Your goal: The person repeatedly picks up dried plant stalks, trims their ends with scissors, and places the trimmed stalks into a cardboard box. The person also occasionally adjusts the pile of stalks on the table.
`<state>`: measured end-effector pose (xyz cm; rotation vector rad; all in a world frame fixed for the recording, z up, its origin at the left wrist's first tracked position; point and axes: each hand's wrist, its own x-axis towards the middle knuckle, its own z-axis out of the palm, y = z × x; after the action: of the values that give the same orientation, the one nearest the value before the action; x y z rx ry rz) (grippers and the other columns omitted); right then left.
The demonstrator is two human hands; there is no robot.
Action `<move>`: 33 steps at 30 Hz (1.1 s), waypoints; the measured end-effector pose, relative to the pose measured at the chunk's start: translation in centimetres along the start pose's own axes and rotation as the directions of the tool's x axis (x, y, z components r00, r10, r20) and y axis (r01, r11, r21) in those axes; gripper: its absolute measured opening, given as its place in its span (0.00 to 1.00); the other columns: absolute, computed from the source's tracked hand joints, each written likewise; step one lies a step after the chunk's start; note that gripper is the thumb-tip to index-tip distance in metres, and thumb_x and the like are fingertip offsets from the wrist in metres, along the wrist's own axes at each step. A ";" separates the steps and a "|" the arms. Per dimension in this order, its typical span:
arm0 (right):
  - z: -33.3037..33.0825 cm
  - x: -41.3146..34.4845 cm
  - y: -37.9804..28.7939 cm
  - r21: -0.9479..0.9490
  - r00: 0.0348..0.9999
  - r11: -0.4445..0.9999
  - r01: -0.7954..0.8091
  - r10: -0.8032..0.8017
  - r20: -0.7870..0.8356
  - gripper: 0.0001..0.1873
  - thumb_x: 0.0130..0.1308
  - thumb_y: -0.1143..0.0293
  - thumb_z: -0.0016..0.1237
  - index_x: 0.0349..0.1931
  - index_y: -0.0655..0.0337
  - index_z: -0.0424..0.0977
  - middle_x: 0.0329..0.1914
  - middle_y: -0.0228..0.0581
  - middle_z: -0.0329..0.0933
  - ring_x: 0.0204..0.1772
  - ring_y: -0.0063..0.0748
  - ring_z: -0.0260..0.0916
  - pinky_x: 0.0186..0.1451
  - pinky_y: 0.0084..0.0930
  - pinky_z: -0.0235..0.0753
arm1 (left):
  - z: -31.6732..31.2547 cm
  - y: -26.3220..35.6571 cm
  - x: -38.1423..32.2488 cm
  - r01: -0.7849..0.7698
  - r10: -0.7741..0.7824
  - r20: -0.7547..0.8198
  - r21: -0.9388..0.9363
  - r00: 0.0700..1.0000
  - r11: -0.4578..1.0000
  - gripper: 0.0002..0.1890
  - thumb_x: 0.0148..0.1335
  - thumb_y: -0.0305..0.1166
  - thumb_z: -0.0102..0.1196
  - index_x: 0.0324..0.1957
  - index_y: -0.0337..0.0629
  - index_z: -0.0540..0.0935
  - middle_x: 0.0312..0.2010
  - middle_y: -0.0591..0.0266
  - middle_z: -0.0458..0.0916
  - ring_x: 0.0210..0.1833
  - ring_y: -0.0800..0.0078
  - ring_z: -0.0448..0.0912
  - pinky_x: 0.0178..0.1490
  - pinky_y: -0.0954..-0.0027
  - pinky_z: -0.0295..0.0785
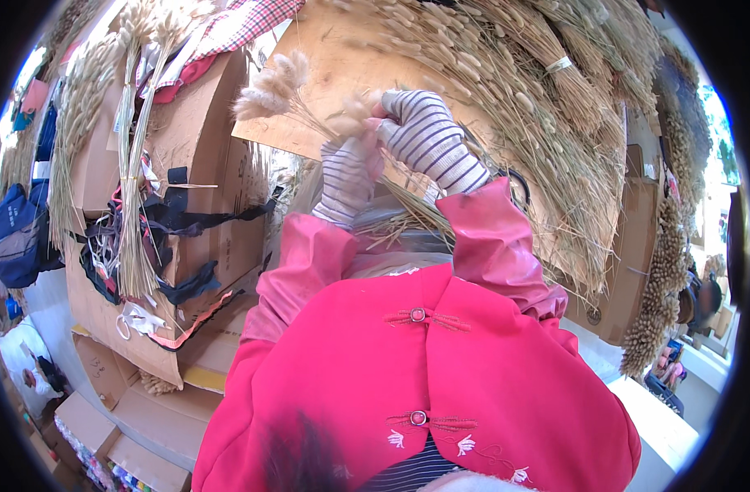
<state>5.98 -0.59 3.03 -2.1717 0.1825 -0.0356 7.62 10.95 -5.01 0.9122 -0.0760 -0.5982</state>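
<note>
A small bunch of dried bunny-tail grass (pixel 275 89) is gripped in my left hand (pixel 348 175), its fluffy heads fanning to the upper left. The cut stems (pixel 419 206) come out below that hand and slant down to the right. Close beside it, my right hand (pixel 429 138) has thumb and fingers pinched at a blurred fluffy head (pixel 356 114) of the grass. Both hands wear striped fingerless gloves. Partly hidden behind my right wrist are scissors with a dark handle (pixel 521 184).
Loose bunny-tail stalks (pixel 510 111) cover much of the wooden board (pixel 326 43) ahead, with a tied bundle (pixel 559 64) at its far right. To the left stands a cardboard box (pixel 218 166) draped with cloth strips (pixel 190 215) and tied grass bunches (pixel 129 154). Another carton (pixel 636 258) is at right.
</note>
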 end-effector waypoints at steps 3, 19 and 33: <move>0.2 0.1 0.0 -0.079 0.993 0.993 0.087 -0.093 -0.073 0.05 0.50 0.72 0.51 0.24 0.65 0.73 0.15 0.40 0.70 0.21 0.29 0.70 0.25 0.25 0.69 | -1.1 -0.4 0.3 -0.020 0.019 0.010 0.119 1.000 0.993 0.03 0.59 0.33 0.46 0.33 0.48 0.70 0.19 0.76 0.65 0.16 0.86 0.59 0.18 0.82 0.53; -6.7 -1.8 4.0 -0.446 0.891 0.782 -0.436 0.306 -0.334 0.13 0.57 0.59 0.45 0.30 0.60 0.76 0.26 0.44 0.76 0.32 0.42 0.74 0.35 0.35 0.72 | -0.7 -0.3 -0.2 0.215 -0.224 -0.064 -0.128 0.972 0.968 0.15 0.63 0.35 0.46 0.43 0.31 0.70 0.27 0.63 0.72 0.14 0.86 0.56 0.17 0.82 0.52; -2.3 -2.2 6.9 -0.647 0.931 0.670 -0.364 0.238 -0.277 0.10 0.53 0.68 0.45 0.33 0.60 0.76 0.37 0.46 0.75 0.42 0.42 0.73 0.42 0.38 0.70 | -3.6 -1.9 1.4 0.205 -0.197 0.073 -0.146 0.978 0.968 0.15 0.62 0.37 0.46 0.42 0.32 0.71 0.25 0.62 0.71 0.12 0.84 0.54 0.14 0.82 0.52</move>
<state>2.73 -5.97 -1.24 -2.8617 0.7682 0.0468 9.02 11.96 -8.99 0.7580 0.0114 -0.8085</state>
